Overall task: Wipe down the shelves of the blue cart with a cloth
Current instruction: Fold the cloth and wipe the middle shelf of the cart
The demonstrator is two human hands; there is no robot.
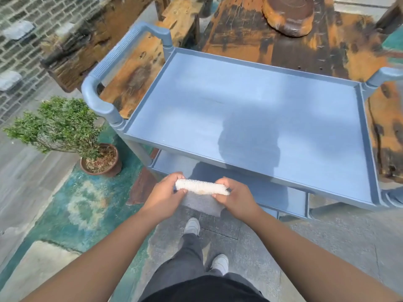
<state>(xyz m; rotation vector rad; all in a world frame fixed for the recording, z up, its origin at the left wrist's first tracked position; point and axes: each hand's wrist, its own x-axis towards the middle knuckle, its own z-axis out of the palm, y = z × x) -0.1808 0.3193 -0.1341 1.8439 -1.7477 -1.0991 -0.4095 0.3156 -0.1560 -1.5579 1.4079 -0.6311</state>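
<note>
Head view: one white cloth (201,187), folded, pinched at each end between my left hand (166,192) and right hand (234,197), held in front of one blue cart (368,153). Two shelves visible. One potted plant (65,127) at left.

My hands, left (164,192) and right (236,198), hold a folded cloth (201,187) in open air at lower centre, just short of the cart's (368,153) near rim. Above them in the frame the top shelf (250,110) lies bare from rim to rim, so a hand can sweep across it freely; only the raised lip hems the edges. At upper left the handle (122,59) arches over that end. The lower shelf (272,192) shows as a narrow strip beneath the top one, which roofs most of it. A potted plant (65,129) crowds the left side, and a wooden table (305,46) backs the far edge.
</note>
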